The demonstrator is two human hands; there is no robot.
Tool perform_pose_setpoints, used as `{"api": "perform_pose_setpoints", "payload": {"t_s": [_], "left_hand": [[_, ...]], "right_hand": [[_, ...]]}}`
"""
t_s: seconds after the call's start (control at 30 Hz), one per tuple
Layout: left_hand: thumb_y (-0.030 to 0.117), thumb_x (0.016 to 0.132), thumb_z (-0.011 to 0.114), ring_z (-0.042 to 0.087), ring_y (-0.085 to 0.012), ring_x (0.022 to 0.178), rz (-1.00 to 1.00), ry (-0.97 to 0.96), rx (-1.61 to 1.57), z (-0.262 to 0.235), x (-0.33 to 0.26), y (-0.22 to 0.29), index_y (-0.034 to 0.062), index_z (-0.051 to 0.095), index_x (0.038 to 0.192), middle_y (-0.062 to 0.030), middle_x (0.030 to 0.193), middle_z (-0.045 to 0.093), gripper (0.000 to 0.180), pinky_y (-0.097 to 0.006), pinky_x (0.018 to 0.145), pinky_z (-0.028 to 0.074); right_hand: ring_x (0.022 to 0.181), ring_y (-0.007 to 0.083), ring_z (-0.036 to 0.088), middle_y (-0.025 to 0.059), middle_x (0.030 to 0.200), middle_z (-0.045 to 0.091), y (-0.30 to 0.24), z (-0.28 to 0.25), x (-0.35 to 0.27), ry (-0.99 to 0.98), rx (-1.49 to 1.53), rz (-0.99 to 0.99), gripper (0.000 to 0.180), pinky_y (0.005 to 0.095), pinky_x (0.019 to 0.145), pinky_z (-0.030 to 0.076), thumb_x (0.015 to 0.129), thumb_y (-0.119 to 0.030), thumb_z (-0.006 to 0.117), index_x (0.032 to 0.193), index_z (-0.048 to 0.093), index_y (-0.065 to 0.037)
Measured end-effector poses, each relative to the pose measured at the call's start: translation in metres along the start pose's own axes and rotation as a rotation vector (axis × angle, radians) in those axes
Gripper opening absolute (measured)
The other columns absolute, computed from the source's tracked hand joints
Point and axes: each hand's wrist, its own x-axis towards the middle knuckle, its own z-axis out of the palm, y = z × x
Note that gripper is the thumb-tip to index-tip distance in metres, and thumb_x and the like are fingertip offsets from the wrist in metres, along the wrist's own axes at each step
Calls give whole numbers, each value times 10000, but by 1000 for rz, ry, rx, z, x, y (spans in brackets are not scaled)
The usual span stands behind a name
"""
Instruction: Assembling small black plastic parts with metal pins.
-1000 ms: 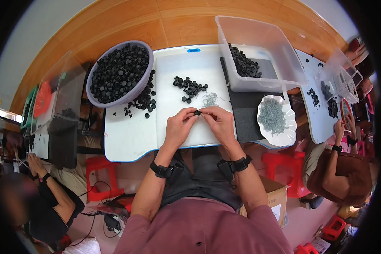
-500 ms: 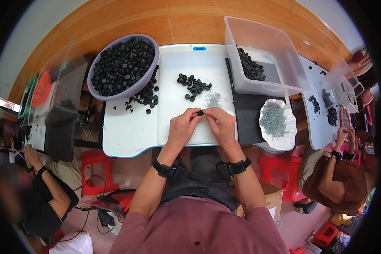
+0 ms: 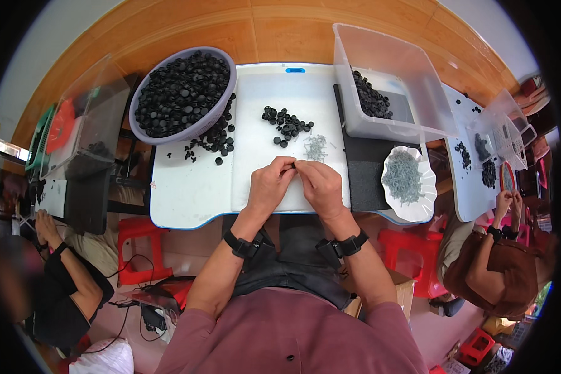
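Above the near part of the white table [image 3: 190, 202], my left hand [image 3: 270, 187] and my right hand [image 3: 321, 186] meet at the fingertips. Pinched in my left fingers is a small round black cap [image 3: 293, 166], mostly covered by the fingers. My right fingertips press together against the cap; whether they also hold a screw is hidden. Just beyond my hands lie a small heap of grey screws [image 3: 316, 148] and a cluster of black caps [image 3: 288, 126].
A purple basket [image 3: 229, 93] heaped with black caps stands at the far left, with loose caps beside it. On the right are a clear plastic bin [image 3: 411, 128] holding black parts and a white scalloped dish [image 3: 427, 194] of screws. Other people sit at both sides.
My right hand has shifted slightly left, its fingers closing over the cap, which shows less now. My left hand stays in nearly the same place.
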Motion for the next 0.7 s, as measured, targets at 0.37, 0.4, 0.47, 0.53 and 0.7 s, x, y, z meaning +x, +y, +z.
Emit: {"api": "perform_pose_setpoints", "payload": {"t_s": [0.37, 0.4, 0.47, 0.53, 0.7], "left_hand": [[106, 947, 719, 740, -159, 976, -286, -152, -289, -15, 8, -3, -21, 699, 1217, -131, 1043, 780, 299, -271, 852, 573], [122, 934, 732, 750, -164, 935, -296, -142, -324, -14, 8, -4, -6, 724, 1185, -143, 1031, 783, 281, -275, 815, 577], [123, 931, 740, 745, -155, 927, -316, -140, -341, -14, 7, -3, -4, 728, 1180, -132, 1023, 784, 279, -268, 804, 571], [123, 927, 747, 740, -146, 919, -336, -140, -360, -12, 7, -3, -2, 733, 1175, -122, 1015, 784, 278, -261, 793, 566], [107, 919, 760, 738, -153, 959, -301, -98, -350, -11, 3, 0, -5, 732, 1166, -113, 1007, 783, 273, -279, 843, 577]], "right_hand": [[697, 263, 679, 101, 836, 721, -4, -3, 2, -28, -86, -92, 275, 367, 630, 544, 812, 27, 727, 1079, 692, -29], [708, 258, 687, 108, 846, 725, -3, -3, 1, -29, -62, -83, 262, 358, 639, 548, 831, 27, 722, 1086, 695, -24], [719, 254, 696, 114, 856, 729, -1, -2, -1, -28, -41, -74, 248, 348, 648, 552, 851, 27, 716, 1094, 699, -19], [736, 222, 705, 122, 877, 737, 2, -1, -4, -16, 315, 265, 206, 317, 666, 554, 884, 9, 715, 1090, 713, -6], [733, 183, 693, 116, 879, 739, -4, -10, 4, -71, 338, 462, 126, 284, 666, 543, 897, -19, 723, 1020, 740, 2]]}}
